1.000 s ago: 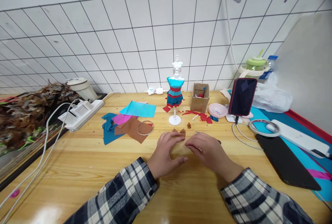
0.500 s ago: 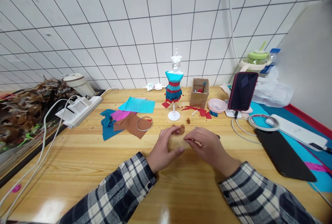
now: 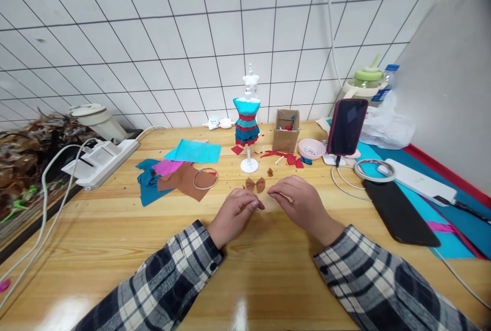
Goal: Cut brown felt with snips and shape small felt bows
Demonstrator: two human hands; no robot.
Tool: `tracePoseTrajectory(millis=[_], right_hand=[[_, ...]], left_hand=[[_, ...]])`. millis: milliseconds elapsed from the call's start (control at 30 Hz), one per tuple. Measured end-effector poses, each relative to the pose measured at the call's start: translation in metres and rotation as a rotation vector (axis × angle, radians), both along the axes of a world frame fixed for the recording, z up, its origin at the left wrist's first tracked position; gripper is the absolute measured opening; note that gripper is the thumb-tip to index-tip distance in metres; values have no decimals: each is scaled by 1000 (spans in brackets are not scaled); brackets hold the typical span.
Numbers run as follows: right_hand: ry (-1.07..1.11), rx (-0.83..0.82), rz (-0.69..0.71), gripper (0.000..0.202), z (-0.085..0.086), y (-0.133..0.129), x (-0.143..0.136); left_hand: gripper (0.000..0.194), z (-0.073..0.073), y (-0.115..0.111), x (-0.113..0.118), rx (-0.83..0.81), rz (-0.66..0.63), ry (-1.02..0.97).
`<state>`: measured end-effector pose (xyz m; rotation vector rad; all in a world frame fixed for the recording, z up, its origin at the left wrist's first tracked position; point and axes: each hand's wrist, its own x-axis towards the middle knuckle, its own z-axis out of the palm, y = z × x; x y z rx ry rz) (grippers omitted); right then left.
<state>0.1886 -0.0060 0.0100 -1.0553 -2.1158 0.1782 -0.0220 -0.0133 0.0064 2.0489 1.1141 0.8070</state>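
A small brown paper bow [image 3: 255,184] lies on the wooden table just beyond my hands. My left hand [image 3: 235,214] rests low over the table in front of it, thumb and fingers drawn together; whatever is between them, if anything, is too small to make out. To the right, my right hand [image 3: 297,203] is pinched with its fingertips pointing left, and its contents are hidden too. A gap separates the two hands. Behind the bow stands a white mini dress form [image 3: 250,84] wearing a layered blue and red paper dress [image 3: 246,122]. A brown scrap [image 3: 270,172] lies near its base.
Coloured paper sheets [image 3: 194,151] and a metal ring [image 3: 205,179] lie at left. A cardboard box [image 3: 286,131], a pink bowl [image 3: 311,149], red scraps and a propped phone [image 3: 347,126] stand at right. A black tablet-like slab [image 3: 401,213] and a power strip [image 3: 102,164] flank the table.
My left hand has moved back from the brown bow, which now shows fully, and its thumb and fingers have come together. My right hand stays pinched. The view has shifted slightly.
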Motion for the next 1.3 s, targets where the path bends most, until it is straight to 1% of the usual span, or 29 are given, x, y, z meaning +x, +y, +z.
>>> tracePoseTrajectory(millis=[100,200,233,300,333,367,400,433,500,567,633,700,800,833,900,967,1000,1067,1200,1300], right_hand=[[-44,-23,3,16,0,1,2],[-5,-86,49,18,1,1,4],[33,-124,83,25,2,0,4],[140,-228,187,48,5,-2,6],[204,-288,254,54,7,-4,7],[275,-341,313,52,9,-5,7],[344,-379,353,46,12,-6,7],[395,-397,370,40,14,-7,7],[408,-374,327,30,16,-9,4],[335,-306,241,24,14,-8,1],[261,-258,151,21,9,-5,-1],[216,-255,50,22,2,0,1],[67,-280,-50,25,-8,11,15],[-6,-264,-63,28,-10,15,22],[-139,-257,-45,32,-15,23,36],[-178,-281,-76,29,-18,30,46],[-186,-292,-88,28,-19,33,50],[-188,-294,-144,25,-21,37,54],[-177,-255,-314,24,-21,39,54],[-184,-276,-390,24,-21,39,55]], left_hand=[[34,2,-1,1,-30,-50,7],[40,3,-2,1,-37,-94,18],[41,3,-2,1,-21,-97,32],[43,2,-3,0,21,-104,86],[43,2,-3,0,42,-107,121],[43,1,-3,0,61,-108,155],[43,1,-4,0,77,-108,187],[42,2,-4,0,92,-105,213],[40,2,-5,0,116,-99,247],[39,3,-5,0,127,-88,257],[39,2,-4,0,130,-57,254],[37,1,-3,-2,129,-21,250],[36,1,0,-4,144,12,256],[35,1,0,-5,155,16,262],[31,2,-1,-5,189,2,274],[23,3,-3,-2,230,-23,292],[19,4,-4,0,250,-37,310],[19,2,-6,6,284,-61,372],[23,-3,-3,26,358,-114,512],[26,-6,3,45,424,-90,590]])
